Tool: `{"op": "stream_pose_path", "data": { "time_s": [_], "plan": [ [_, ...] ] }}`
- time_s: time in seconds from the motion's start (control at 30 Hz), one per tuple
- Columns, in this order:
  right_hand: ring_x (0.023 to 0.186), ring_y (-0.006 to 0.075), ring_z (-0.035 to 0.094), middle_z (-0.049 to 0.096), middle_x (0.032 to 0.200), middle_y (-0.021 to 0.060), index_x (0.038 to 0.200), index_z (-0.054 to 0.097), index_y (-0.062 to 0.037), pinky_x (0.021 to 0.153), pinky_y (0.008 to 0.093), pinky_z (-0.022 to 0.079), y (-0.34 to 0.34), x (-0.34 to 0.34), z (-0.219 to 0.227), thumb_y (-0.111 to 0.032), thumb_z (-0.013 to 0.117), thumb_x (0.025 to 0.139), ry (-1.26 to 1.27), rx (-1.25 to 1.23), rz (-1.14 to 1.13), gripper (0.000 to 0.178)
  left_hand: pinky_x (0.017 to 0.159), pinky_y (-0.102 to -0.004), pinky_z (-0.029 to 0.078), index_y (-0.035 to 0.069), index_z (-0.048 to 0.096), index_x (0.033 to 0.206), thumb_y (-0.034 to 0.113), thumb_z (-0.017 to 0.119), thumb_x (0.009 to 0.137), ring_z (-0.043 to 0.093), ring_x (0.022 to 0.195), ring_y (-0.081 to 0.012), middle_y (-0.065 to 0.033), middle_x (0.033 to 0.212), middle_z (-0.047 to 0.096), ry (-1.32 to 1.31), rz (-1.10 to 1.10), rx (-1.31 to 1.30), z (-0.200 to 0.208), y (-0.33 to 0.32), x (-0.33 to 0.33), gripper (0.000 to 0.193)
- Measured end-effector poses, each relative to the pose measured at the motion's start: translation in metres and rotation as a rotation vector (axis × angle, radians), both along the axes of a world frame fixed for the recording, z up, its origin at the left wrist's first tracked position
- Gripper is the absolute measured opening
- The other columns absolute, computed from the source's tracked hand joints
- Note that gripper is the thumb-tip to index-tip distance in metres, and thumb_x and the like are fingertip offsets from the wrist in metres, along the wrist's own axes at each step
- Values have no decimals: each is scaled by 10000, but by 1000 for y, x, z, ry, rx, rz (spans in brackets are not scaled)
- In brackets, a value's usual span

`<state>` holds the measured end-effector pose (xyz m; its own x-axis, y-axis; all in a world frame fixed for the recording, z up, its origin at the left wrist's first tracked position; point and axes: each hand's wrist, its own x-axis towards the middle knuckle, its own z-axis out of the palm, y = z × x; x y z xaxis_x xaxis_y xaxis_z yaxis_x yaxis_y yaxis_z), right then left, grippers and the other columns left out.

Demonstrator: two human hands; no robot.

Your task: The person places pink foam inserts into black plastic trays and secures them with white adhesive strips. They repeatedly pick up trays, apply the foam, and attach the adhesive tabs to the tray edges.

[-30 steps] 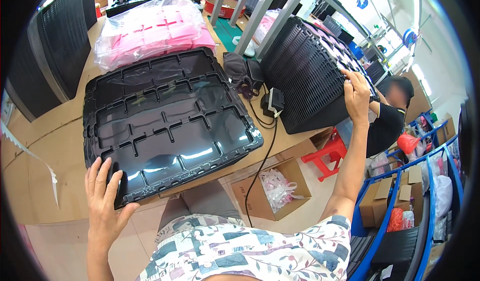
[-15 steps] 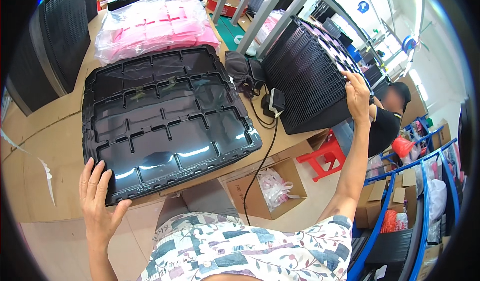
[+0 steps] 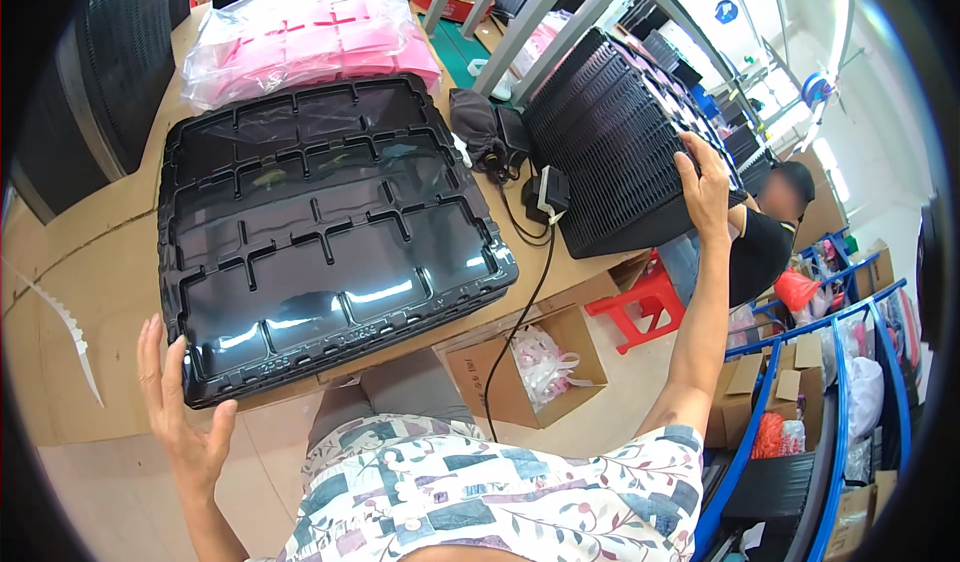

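In front of me on the table lies a shiny black plastic tray (image 3: pixel 330 272) with molded compartments, and its near edge shows more than one layer. My left hand (image 3: pixel 185 412) is open at its near left corner, fingers apart and the fingertips close to or touching the rim. To the right, a tall stack of black trays (image 3: pixel 610 152) holds pale pieces along its top. My right hand (image 3: pixel 708 187) reaches to the near right side of that stack. Its fingers are bent and apart against the stack's edge, with nothing visibly gripped.
Pink sheets in a clear plastic bag (image 3: pixel 320 47) lie behind the tray. A black adapter (image 3: pixel 548 197) with a cable sits between tray and stack. Below are a cardboard box (image 3: pixel 480 382) and a red stool (image 3: pixel 635 307). A person (image 3: pixel 770 237) sits beyond the stack.
My left hand has shifted slightly left, and its fingers lie less over the tray's rim. The fingers of my right hand have moved a little on the stack's edge.
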<state>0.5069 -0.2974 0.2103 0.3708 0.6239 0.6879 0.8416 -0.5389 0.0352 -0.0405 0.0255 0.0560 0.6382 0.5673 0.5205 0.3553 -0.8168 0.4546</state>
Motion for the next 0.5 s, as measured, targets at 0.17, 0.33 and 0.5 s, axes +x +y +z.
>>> {"op": "stream_pose_path", "data": {
  "time_s": [0.17,0.33,0.5],
  "plan": [
    [1053,305,647,689,1119,173,1193,668,-33,946,377,471,17,0,8,-186,620,932,-20,-15,38,306,1148,-502,294,16,535,1351,285,647,869,373,1407,-377,-198,1486,434,-69,174,-55,-15,-2,-35,563],
    [1289,324,506,559,1372,193,1302,587,16,1095,393,377,17,-40,-5,-252,668,932,-354,-135,-221,463,1100,-395,370,4,528,1353,145,535,970,467,1329,-270,-152,1460,478,-509,475,-82,-24,10,-78,408],
    [1059,343,609,636,1168,218,1167,600,96,921,411,478,77,-170,-52,22,498,842,135,28,481,349,1102,-371,355,20,431,1419,330,504,1028,460,1320,-237,-143,1387,525,-628,834,-14,-2,118,-142,504]
  ]
}}
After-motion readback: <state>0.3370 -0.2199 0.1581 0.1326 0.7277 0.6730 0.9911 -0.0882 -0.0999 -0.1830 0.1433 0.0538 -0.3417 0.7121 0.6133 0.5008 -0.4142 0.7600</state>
